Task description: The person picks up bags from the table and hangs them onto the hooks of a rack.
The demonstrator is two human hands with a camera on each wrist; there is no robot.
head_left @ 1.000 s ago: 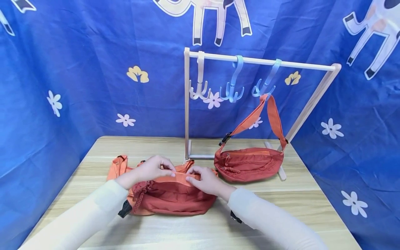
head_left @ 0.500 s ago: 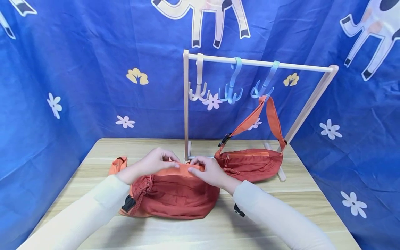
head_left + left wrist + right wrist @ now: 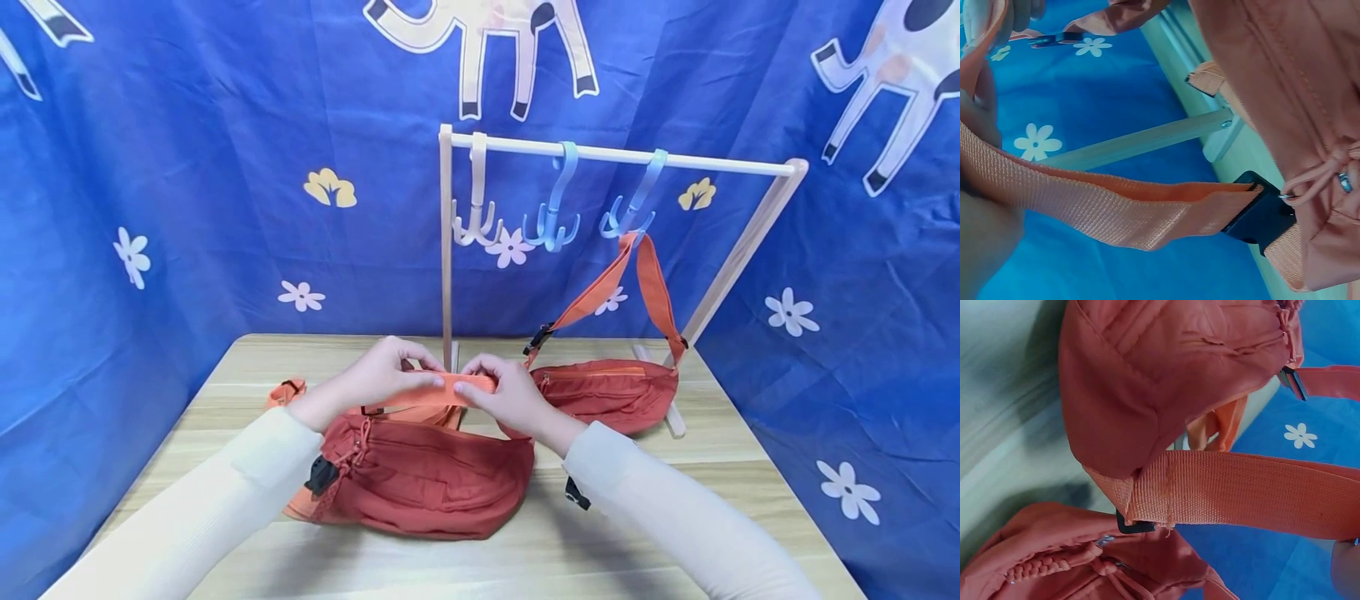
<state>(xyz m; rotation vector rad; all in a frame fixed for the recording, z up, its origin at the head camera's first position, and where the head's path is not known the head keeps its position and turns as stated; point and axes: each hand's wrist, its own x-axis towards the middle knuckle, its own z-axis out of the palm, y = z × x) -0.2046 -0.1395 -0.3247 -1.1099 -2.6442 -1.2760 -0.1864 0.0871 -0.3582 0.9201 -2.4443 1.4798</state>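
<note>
A dark red waist bag (image 3: 442,479) is in front of me, its front panel facing me. Its orange strap (image 3: 449,390) is raised above it, pinched by both hands a short distance apart. My left hand (image 3: 393,373) pinches the strap from the left, my right hand (image 3: 510,398) from the right. In the left wrist view the strap (image 3: 1116,206) runs to a black buckle (image 3: 1262,211) at the bag's end. In the right wrist view the strap (image 3: 1241,487) slopes up from the bag's other end. A braided cord dangles from the bag's zipper.
A rack (image 3: 750,242) at the back carries one white hook (image 3: 477,187) and two blue hooks. A second red waist bag (image 3: 607,398) hangs by its strap from the right blue hook (image 3: 633,200). Orange webbing (image 3: 287,392) lies on the table (image 3: 247,367) at left.
Both hands have lifted the strap upward, pulling it away from the bag's top. The bag's body has turned more upright and moved slightly right. The hanging bag stays put.
</note>
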